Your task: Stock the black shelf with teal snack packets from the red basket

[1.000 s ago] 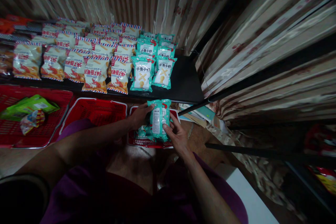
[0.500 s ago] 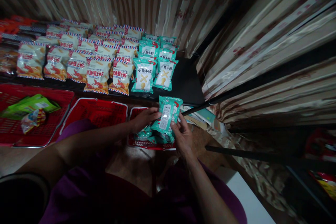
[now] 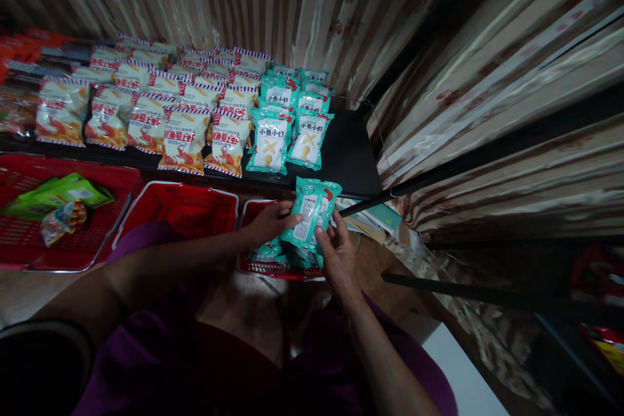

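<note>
Packet (image 3: pixel 309 205) in our hands: teal film, glossy and crinkled, pillow-shaped with crimped ends, a pale printed panel facing us. Similar film on the upright teal packets (image 3: pixel 270 143) along the black shelf (image 3: pixel 348 149), flat and dull. Beside those we note white-and-orange bags (image 3: pixel 182 140), puffed, striped at top and bottom edges. Red baskets (image 3: pixel 190 205) below have pierced walls and pale rims. A striped curtain (image 3: pixel 258 13) hangs behind in tight pleats.

Our left hand (image 3: pixel 268 224) comes in from the left, forearm slanting past purple cloth (image 3: pixel 146 240), thumb on the packet's face, other fingers at its left edge. Our right hand (image 3: pixel 338 253) reaches up from below, thumb against the lower right, other fingers curled behind. Fingers of both are clamped on the packet, held tilted over the right basket (image 3: pixel 251 211), near the shelf's front edge.

Counts: one packet held; two teal packets in the shelf's front row, at least four behind; five white-and-orange bags in front, the rest overlapping too much for us to count. Three baskets: loose teal packets (image 3: pixel 270 251) in the right one, number unclear; one small multicoloured packet (image 3: pixel 63 222) and overlapping green packets (image 3: pixel 61 196) in the left basket (image 3: pixel 107 166).
</note>
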A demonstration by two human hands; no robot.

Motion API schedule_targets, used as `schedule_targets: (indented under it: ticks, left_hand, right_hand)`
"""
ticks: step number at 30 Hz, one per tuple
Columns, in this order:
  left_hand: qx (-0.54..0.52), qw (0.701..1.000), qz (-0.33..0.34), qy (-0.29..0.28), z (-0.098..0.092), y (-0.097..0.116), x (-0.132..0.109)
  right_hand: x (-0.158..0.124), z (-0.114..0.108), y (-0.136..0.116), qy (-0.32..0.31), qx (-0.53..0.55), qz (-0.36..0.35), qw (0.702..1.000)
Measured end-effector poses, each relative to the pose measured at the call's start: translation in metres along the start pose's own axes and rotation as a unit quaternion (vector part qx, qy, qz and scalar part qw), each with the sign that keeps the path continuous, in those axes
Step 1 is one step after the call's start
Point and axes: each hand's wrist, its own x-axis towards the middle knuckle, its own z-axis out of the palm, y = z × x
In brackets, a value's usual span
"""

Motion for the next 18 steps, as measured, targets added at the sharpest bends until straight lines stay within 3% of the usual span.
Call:
schedule_targets:
  ticks: [7, 13, 18]
  left_hand:
    - [0.02, 0.999, 0.003, 0.026, -0.004, -0.007, 0.004]
    - [0.038, 0.999, 0.012, -0.01, -0.004, -0.005, 0.002]
    - [0.016, 0.999, 0.015, -0.038, -0.005, -0.007, 0.001]
  right_hand:
    - [0.001, 0.001, -0.003, -0.006, -0.002, 0.001, 1.0]
    - [0.005, 0.001, -0.012, 0.033, -0.037, 0.017, 0.999]
    - [0.015, 0.0, -0.005, 0.049, 0.003, -0.001, 0.999]
